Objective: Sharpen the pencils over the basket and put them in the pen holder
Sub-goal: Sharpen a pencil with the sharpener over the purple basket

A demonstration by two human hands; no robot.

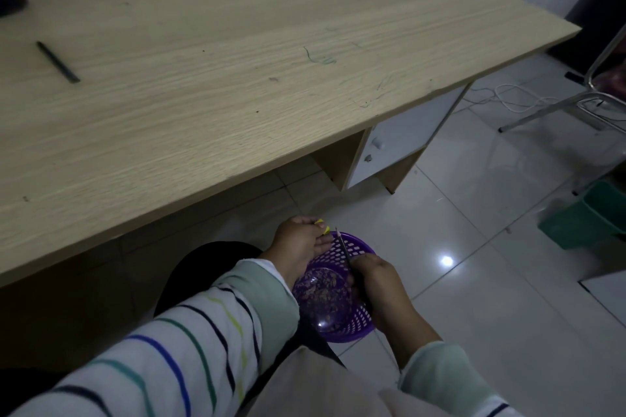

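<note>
Right hand (376, 281) curls round the pencil (343, 247), point up just beside the left hand (298, 247), which pinches a yellow sharpener (325, 229), both above the purple basket (355, 323), presumably so shavings fall inside.

- dark pencil (342, 247), sharpened tip up, juts from your right hand (376, 284).
- yellow sharpener (323, 226), pinched in your left hand (298, 247), just beside that tip.
- purple slotted basket (352, 325), shavings inside, under both grips.
</note>
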